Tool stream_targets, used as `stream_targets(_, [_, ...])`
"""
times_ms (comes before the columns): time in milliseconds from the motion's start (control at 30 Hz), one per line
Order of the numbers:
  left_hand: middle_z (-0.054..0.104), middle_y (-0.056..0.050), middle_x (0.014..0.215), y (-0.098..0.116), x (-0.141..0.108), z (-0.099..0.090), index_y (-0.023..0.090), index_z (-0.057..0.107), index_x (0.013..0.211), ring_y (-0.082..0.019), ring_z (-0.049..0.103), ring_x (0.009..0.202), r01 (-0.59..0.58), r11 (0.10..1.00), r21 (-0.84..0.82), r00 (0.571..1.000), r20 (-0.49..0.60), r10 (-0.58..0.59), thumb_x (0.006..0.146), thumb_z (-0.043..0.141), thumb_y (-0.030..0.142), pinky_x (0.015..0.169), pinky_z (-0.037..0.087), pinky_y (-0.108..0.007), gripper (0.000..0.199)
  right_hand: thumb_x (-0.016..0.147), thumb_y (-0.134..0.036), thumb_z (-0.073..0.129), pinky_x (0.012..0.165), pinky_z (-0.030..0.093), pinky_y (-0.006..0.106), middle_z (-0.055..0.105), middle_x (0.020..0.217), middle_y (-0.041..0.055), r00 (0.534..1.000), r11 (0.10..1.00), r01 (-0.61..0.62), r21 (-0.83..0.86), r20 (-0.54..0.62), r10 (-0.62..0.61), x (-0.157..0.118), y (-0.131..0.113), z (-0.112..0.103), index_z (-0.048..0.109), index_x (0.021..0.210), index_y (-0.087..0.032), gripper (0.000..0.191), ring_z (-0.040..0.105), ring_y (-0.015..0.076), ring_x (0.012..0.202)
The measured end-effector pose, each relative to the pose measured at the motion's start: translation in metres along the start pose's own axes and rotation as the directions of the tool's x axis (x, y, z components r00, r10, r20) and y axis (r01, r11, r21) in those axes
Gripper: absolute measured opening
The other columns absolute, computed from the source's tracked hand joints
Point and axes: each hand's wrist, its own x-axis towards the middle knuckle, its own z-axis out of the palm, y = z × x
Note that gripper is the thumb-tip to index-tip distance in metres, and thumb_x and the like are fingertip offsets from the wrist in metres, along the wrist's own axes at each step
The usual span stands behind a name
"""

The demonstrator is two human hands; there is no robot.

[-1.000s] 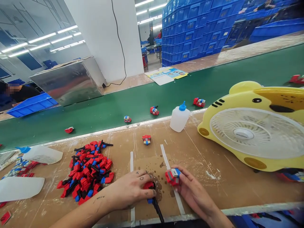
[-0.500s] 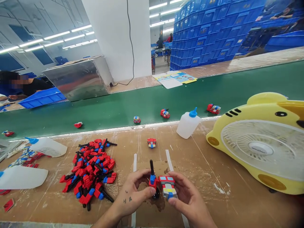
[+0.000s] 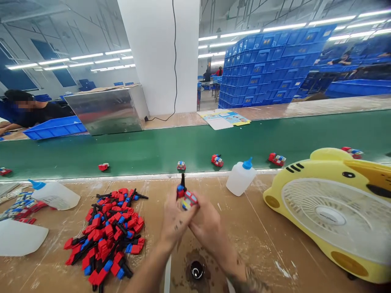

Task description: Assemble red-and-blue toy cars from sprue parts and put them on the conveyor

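Above the table, my left hand (image 3: 174,217) grips a red and blue toy arm (image 3: 181,190) with a black rod pointing up. My right hand (image 3: 207,221) is closed around a red toy torso (image 3: 191,198) with pale windows and a yellow patch. The two pieces are pressed together between my hands; the joint is partly hidden by fingers. Below my wrists sits a small round black dish (image 3: 197,270), shiny inside, on a wet-stained patch. To the left lies a heap of red and blue toy arms (image 3: 106,232) with black rods.
A white bottle with a blue tip (image 3: 241,178) stands right of my hands. Farther right is a yellow animal-shaped fan (image 3: 330,215). Several toy pieces lie on the green conveyor belt (image 3: 146,148) ahead. Another bottle (image 3: 58,195) lies tilted at left, and a person (image 3: 33,110) sits beyond the belt.
Both hands have moved up and forward, away from the black dish. The toy arm and torso, apart before, are now together. My view has tilted upward.
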Motion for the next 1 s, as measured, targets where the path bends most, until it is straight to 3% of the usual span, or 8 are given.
stream_targets(100, [0.069, -0.003, 0.103, -0.007, 0.083, -0.011, 0.020, 0.055, 0.119, -0.018, 0.065, 0.092, 0.001, 0.906, 0.424, 1.000, 0.019, -0.010, 0.077, 0.071, 0.036, 0.082, 0.049, -0.026, 0.048, 0.086, -0.018, 0.057, 0.097, 0.052, 0.034, 0.058, 0.136, 0.0117, 0.976, 0.959, -0.189, -0.213, 0.070, 0.208, 0.070, 0.041, 0.002, 0.037, 0.144, -0.018, 0.061, 0.058, 0.0227, 0.120])
stream_targets(267, [0.068, -0.006, 0.090, -0.043, 0.198, -0.031, 0.015, 0.062, 0.100, -0.020, 0.065, 0.085, 0.071, 0.768, 0.636, 0.978, 0.105, -0.178, 0.076, 0.074, 0.034, 0.073, 0.050, -0.029, 0.033, 0.092, -0.013, 0.055, 0.106, 0.036, 0.060, 0.047, 0.141, 0.0241, 0.926, 0.828, -0.357, -0.433, -0.046, 0.375, 0.171, 0.112, 0.000, 0.045, 0.138, -0.006, 0.048, 0.040, 0.0381, 0.133])
stream_targets(400, [0.066, -0.007, 0.101, -0.077, 0.245, -0.036, 0.013, 0.063, 0.106, -0.019, 0.065, 0.090, 0.083, 0.638, 0.765, 0.922, 0.184, -0.341, 0.089, 0.067, 0.033, 0.079, 0.054, -0.036, 0.027, 0.095, -0.030, 0.063, 0.095, 0.050, 0.052, 0.058, 0.129, 0.0100, 0.879, 0.802, -0.321, -0.503, 0.158, 0.450, 0.207, 0.135, 0.032, 0.059, 0.123, -0.017, 0.031, 0.059, 0.0281, 0.114])
stream_targets(533, [0.065, -0.008, 0.112, -0.102, 0.266, -0.033, 0.015, 0.062, 0.114, -0.020, 0.065, 0.097, 0.065, 0.583, 0.810, 0.867, 0.243, -0.435, 0.094, 0.062, 0.034, 0.083, 0.056, -0.040, 0.028, 0.096, -0.033, 0.062, 0.085, 0.056, 0.043, 0.063, 0.120, 0.0085, 0.803, 0.845, -0.240, -0.478, 0.391, 0.449, 0.218, 0.141, 0.075, 0.061, 0.119, -0.017, 0.027, 0.065, 0.0228, 0.100])
stream_targets(733, [0.061, -0.011, 0.123, -0.110, 0.257, -0.039, 0.016, 0.055, 0.128, -0.024, 0.063, 0.105, -0.006, 0.611, 0.792, 0.877, 0.298, -0.378, 0.094, 0.060, 0.041, 0.089, 0.053, -0.045, 0.043, 0.092, -0.032, 0.065, 0.093, 0.051, 0.046, 0.064, 0.119, 0.0088, 0.847, 0.916, -0.294, -0.271, 0.370, 0.382, 0.194, 0.132, 0.058, 0.063, 0.115, -0.017, 0.028, 0.061, 0.0252, 0.108])
stream_targets(900, [0.059, -0.012, 0.128, -0.107, 0.219, -0.105, 0.016, 0.054, 0.129, -0.026, 0.059, 0.113, -0.116, 0.611, 0.783, 0.877, 0.370, -0.307, 0.096, 0.053, 0.046, 0.097, 0.048, -0.048, 0.045, 0.097, -0.045, 0.043, 0.076, 0.057, 0.039, 0.067, 0.095, 0.0099, 0.861, 0.889, -0.449, 0.083, 0.307, 0.406, 0.090, 0.100, -0.002, 0.060, 0.124, -0.014, 0.044, 0.067, 0.0232, 0.083])
stream_targets(933, [0.060, -0.012, 0.126, -0.106, 0.208, -0.124, 0.015, 0.057, 0.126, -0.025, 0.059, 0.113, -0.135, 0.600, 0.789, 0.865, 0.389, -0.317, 0.095, 0.055, 0.044, 0.098, 0.046, -0.049, 0.042, 0.097, -0.049, 0.042, 0.071, 0.058, 0.036, 0.068, 0.094, 0.0091, 0.855, 0.855, -0.487, 0.181, 0.297, 0.424, 0.061, 0.096, -0.014, 0.059, 0.126, -0.016, 0.047, 0.066, 0.0223, 0.079])
stream_targets(1000, [0.067, -0.009, 0.114, -0.103, 0.181, -0.160, 0.017, 0.065, 0.113, -0.024, 0.062, 0.106, -0.164, 0.578, 0.799, 0.819, 0.438, -0.372, 0.089, 0.063, 0.039, 0.096, 0.047, -0.046, 0.033, 0.084, -0.052, 0.064, 0.060, 0.055, 0.032, 0.070, 0.098, 0.0081, 0.759, 0.519, -0.628, 0.580, 0.308, 0.574, 0.004, 0.093, -0.036, 0.065, 0.119, -0.023, 0.045, 0.065, 0.0220, 0.076])
